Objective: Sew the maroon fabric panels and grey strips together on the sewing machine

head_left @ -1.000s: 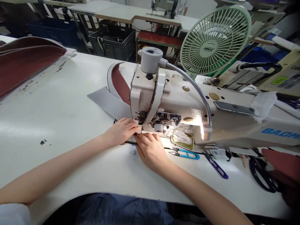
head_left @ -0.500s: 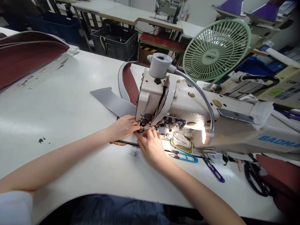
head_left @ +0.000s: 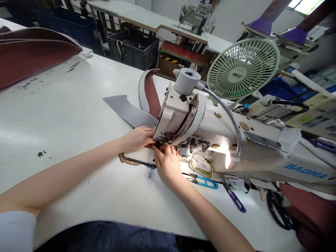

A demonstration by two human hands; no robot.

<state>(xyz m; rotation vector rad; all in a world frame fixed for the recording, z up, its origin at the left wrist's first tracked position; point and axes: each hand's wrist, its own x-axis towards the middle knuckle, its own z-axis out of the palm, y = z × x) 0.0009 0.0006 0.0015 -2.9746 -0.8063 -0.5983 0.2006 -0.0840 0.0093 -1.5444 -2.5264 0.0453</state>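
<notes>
A cream sewing machine [head_left: 236,143] stands on a white table [head_left: 65,115]. A grey and maroon strap piece [head_left: 136,108] runs from behind the machine head toward the needle. My left hand [head_left: 138,137] rests at the needle area with fingers curled, pinching something small that I cannot make out. Opposite it, my right hand [head_left: 168,162] has its fingertips pressed together at the presser foot. The piece under the needle is hidden by both hands.
A green desk fan [head_left: 243,68] stands behind the machine. A blue thread snip [head_left: 206,182], a purple snip [head_left: 233,199] and black scissors [head_left: 278,210] lie right of my hands. Maroon fabric [head_left: 28,56] is piled at far left. Other sewing tables and a dark crate [head_left: 133,45] lie beyond.
The view has shifted slightly. Both hands stayed at the needle; my right hand's fingers moved further under the machine head and closer to the left hand.
</notes>
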